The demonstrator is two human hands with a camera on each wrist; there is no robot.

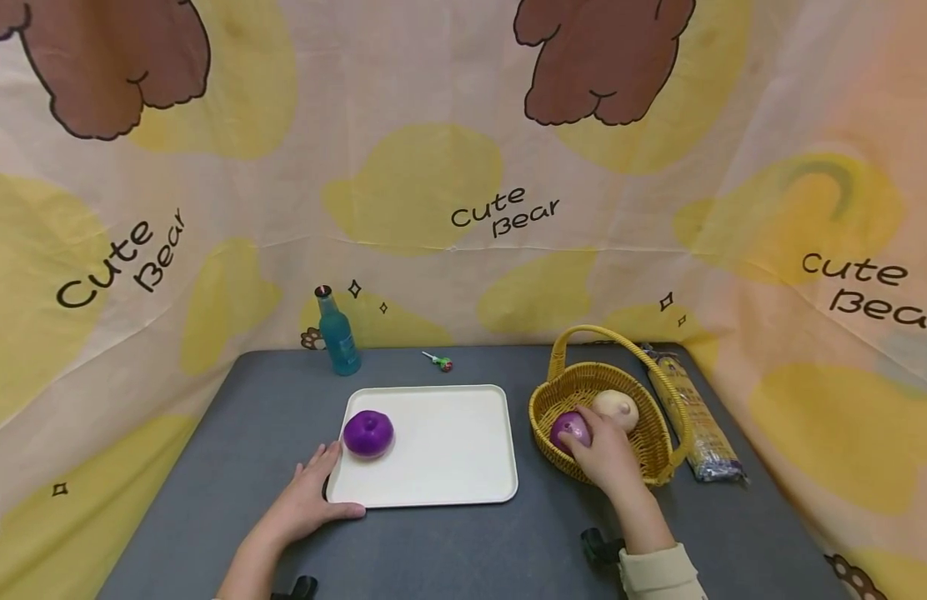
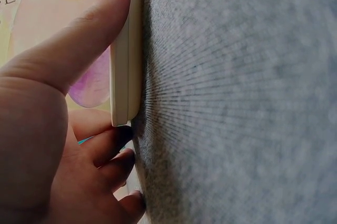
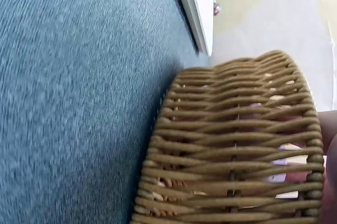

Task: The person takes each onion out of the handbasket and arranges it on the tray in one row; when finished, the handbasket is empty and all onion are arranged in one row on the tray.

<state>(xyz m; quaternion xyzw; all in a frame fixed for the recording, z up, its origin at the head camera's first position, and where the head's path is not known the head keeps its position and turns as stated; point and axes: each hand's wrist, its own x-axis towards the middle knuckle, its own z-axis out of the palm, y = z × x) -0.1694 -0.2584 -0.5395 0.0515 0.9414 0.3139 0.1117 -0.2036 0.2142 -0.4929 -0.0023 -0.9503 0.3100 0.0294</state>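
My left hand (image 1: 308, 497) rests at the near left corner of a white tray (image 1: 441, 450). Its thumb lies along the front edge and its fingers spread beside the left side; the left wrist view has the thumb on the tray's rim. On the tray's left part sits a round purple vegetable (image 1: 369, 434) with a dimpled top. Inside a yellow wicker basket (image 1: 540, 421), my right hand (image 1: 608, 454) holds a purple onion (image 1: 571, 429) between thumb and fingers. Beside it lies a pale round bulb (image 1: 616, 408). From the right wrist, the basket's woven side hides most of that hand.
A blue bottle (image 1: 339, 337) stands at the back left of the grey table (image 1: 268, 417). Behind the tray lies a small wrapped lollipop (image 1: 439, 361). A long yellow packet (image 1: 696, 417) lies right of the basket, whose tall handle (image 1: 628, 343) arches over its opening.
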